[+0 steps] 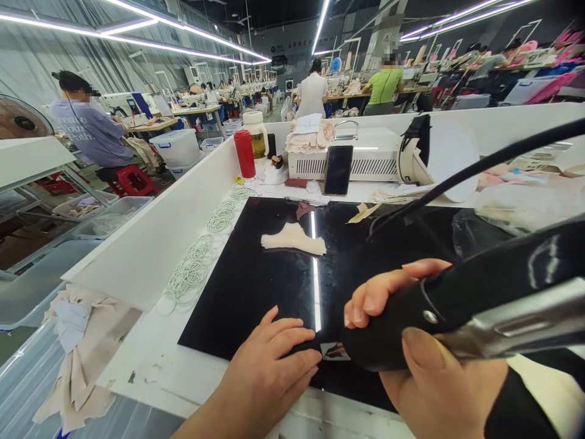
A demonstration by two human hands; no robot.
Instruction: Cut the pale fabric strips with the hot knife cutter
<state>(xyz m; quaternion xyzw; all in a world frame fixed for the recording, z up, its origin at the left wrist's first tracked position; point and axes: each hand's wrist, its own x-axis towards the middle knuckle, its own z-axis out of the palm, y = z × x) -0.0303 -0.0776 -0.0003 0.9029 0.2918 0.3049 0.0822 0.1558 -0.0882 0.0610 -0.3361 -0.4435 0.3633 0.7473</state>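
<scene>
My right hand (425,360) is wrapped round the black handle of a heavy hand tool (479,299) with a metal part and a black cable. Its nose rests on the glossy black work mat (247,286) at the near edge. My left hand (269,366) lies flat beside it, fingers stretched out, pressing a small black piece (333,350) that the tool's nose touches. A cream fabric piece (295,239) lies farther back on the mat, apart from both hands.
White elastic rings (196,268) lie in a row along the left wall of the white bench. Behind the mat stand a red bottle (245,153), a jar, a white box with vents (365,160) and a leaning phone (338,170). Beige cloth (82,353) hangs at left. Other people sew in the background.
</scene>
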